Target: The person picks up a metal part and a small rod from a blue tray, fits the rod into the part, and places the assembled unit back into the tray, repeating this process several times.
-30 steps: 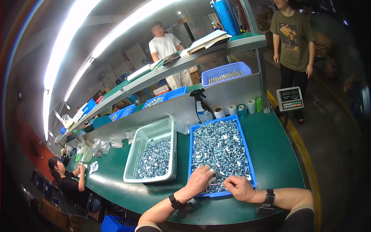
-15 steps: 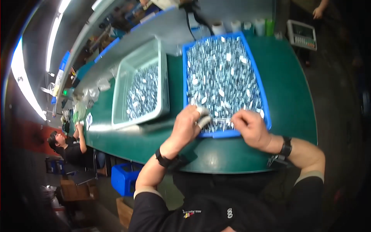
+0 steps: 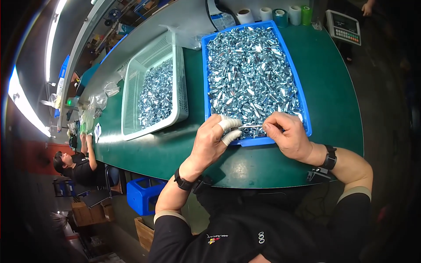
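A blue tray [image 3: 258, 141] full of small shiny metal pieces [image 3: 250, 70] lies before me on the green table. Over its near end, a thin metal rod [image 3: 252, 126] spans the gap between my two hands. My left hand [image 3: 206, 142], with white coverings on its thumb and a finger, pinches around the rod's left end. Whether a small piece also sits between those fingertips, I cannot tell. My right hand [image 3: 291, 136] is closed, its thumb and forefinger gripping the rod's other end.
Left of the tray stands a pale green slatted basket [image 3: 180, 103] part-filled with similar pieces. Several rolls [image 3: 280, 18] line the back edge. A scale display [image 3: 344, 28] is at the far right. A seated person [image 3: 81, 164] works at the far left, near a blue stool [image 3: 142, 195].
The view has shifted a little, so the tray and basket sit higher in the picture and look sharper. Both hands stay close together over the tray's near end.
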`<action>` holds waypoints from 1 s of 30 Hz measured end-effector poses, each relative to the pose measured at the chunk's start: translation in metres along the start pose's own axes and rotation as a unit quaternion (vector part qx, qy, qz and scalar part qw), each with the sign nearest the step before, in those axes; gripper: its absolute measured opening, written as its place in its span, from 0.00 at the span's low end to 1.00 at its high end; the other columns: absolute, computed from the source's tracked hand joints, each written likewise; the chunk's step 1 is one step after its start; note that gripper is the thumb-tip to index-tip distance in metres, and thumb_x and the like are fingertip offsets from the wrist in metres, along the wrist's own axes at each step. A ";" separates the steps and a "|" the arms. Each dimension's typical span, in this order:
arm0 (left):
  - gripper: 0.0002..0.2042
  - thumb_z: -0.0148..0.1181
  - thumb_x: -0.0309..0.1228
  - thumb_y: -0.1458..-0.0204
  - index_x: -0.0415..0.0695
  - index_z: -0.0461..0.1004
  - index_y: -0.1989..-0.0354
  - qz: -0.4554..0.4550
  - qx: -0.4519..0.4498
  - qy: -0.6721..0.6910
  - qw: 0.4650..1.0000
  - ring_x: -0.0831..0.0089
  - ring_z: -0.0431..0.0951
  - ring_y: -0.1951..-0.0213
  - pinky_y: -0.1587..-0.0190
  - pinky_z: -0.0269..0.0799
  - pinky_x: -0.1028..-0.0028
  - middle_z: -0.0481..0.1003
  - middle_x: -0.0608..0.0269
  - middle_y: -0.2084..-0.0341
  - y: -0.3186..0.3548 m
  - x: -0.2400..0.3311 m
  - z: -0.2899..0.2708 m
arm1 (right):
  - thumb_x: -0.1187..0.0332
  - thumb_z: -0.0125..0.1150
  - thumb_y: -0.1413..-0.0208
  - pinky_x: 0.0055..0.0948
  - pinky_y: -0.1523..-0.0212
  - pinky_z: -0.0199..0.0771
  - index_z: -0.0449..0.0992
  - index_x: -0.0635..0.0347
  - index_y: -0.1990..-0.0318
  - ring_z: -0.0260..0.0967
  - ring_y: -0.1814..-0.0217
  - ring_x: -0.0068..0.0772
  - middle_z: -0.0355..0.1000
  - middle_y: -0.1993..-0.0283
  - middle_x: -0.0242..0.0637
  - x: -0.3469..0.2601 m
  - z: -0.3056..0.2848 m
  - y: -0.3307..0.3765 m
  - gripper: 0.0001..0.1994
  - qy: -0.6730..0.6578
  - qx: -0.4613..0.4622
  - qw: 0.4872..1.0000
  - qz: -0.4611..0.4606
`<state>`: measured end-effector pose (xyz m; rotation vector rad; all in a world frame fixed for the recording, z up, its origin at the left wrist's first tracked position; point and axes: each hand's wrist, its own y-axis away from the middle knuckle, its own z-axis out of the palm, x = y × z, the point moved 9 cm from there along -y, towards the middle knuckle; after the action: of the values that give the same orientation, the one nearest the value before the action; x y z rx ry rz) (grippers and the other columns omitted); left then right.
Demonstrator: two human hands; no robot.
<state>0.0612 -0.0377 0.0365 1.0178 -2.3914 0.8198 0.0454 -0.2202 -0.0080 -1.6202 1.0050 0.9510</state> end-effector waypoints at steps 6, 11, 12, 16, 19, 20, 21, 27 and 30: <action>0.11 0.74 0.23 0.52 0.41 0.81 0.60 0.035 -0.018 0.014 0.999 0.61 0.79 0.62 0.59 0.74 0.66 0.81 0.59 0.66 -0.009 0.010 0.011 | 0.67 0.62 0.34 0.34 0.73 0.69 0.78 0.64 0.66 0.72 0.75 0.36 0.74 0.73 0.40 0.002 0.002 -0.003 0.10 0.009 -0.011 1.000 -0.012; 0.11 0.73 0.23 0.51 0.41 0.82 0.59 0.044 -0.006 0.030 0.999 0.61 0.77 0.64 0.61 0.74 0.65 0.79 0.59 0.68 -0.018 0.019 0.012 | 0.66 0.60 0.32 0.35 0.74 0.69 0.79 0.65 0.69 0.72 0.77 0.37 0.74 0.76 0.41 0.004 -0.004 -0.005 0.13 -0.037 -0.007 0.999 0.037; 0.11 0.73 0.23 0.51 0.41 0.82 0.59 0.041 -0.003 0.031 0.999 0.61 0.77 0.65 0.61 0.74 0.65 0.79 0.60 0.68 -0.017 0.017 0.012 | 0.64 0.60 0.32 0.35 0.74 0.70 0.79 0.65 0.70 0.73 0.77 0.37 0.74 0.78 0.41 0.005 -0.003 -0.007 0.15 -0.036 -0.016 0.998 0.045; 0.12 0.73 0.23 0.51 0.43 0.82 0.58 0.051 -0.002 0.046 0.998 0.61 0.76 0.66 0.62 0.72 0.66 0.79 0.60 0.68 -0.016 0.020 0.014 | 0.62 0.57 0.29 0.31 0.76 0.67 0.78 0.64 0.72 0.69 0.80 0.29 0.73 0.79 0.37 0.005 0.003 -0.007 0.19 -0.004 -0.054 0.998 0.015; 0.13 0.74 0.22 0.53 0.42 0.80 0.59 0.081 -0.010 0.016 0.997 0.61 0.77 0.67 0.62 0.73 0.65 0.79 0.60 0.69 -0.016 0.030 0.022 | 0.61 0.56 0.29 0.32 0.77 0.67 0.78 0.63 0.74 0.69 0.81 0.30 0.72 0.80 0.37 -0.002 0.004 -0.005 0.20 0.017 -0.038 0.999 -0.027; 0.13 0.74 0.22 0.53 0.42 0.80 0.59 0.088 -0.011 0.014 0.996 0.61 0.77 0.67 0.63 0.72 0.65 0.79 0.60 0.69 -0.017 0.032 0.022 | 0.61 0.56 0.29 0.32 0.77 0.67 0.78 0.63 0.74 0.69 0.81 0.30 0.72 0.80 0.37 -0.001 0.004 -0.005 0.20 0.018 -0.037 0.999 -0.027; 0.13 0.74 0.22 0.53 0.42 0.80 0.59 0.089 -0.010 0.015 0.996 0.61 0.77 0.67 0.63 0.72 0.65 0.79 0.60 0.69 -0.017 0.033 0.022 | 0.61 0.57 0.29 0.33 0.77 0.67 0.78 0.64 0.74 0.69 0.81 0.32 0.72 0.80 0.38 -0.001 0.005 -0.005 0.20 0.015 -0.038 0.999 -0.028; 0.12 0.74 0.22 0.54 0.42 0.80 0.60 0.078 -0.003 -0.005 0.997 0.60 0.77 0.67 0.62 0.72 0.65 0.79 0.60 0.69 -0.013 0.030 0.021 | 0.62 0.58 0.30 0.33 0.75 0.69 0.78 0.64 0.72 0.72 0.78 0.33 0.72 0.79 0.38 0.004 0.010 -0.006 0.18 0.032 -0.060 0.997 -0.027; 0.12 0.74 0.22 0.53 0.42 0.80 0.60 0.088 -0.008 -0.013 0.996 0.60 0.78 0.66 0.62 0.72 0.65 0.80 0.60 0.68 -0.013 0.035 0.016 | 0.62 0.59 0.31 0.31 0.74 0.70 0.78 0.64 0.71 0.73 0.77 0.31 0.73 0.78 0.38 0.004 0.010 -0.004 0.17 0.054 -0.048 0.996 -0.048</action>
<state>0.0465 -0.0734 0.0487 0.8246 -2.5333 0.8501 0.0494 -0.2099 -0.0122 -1.8007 0.9567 0.8661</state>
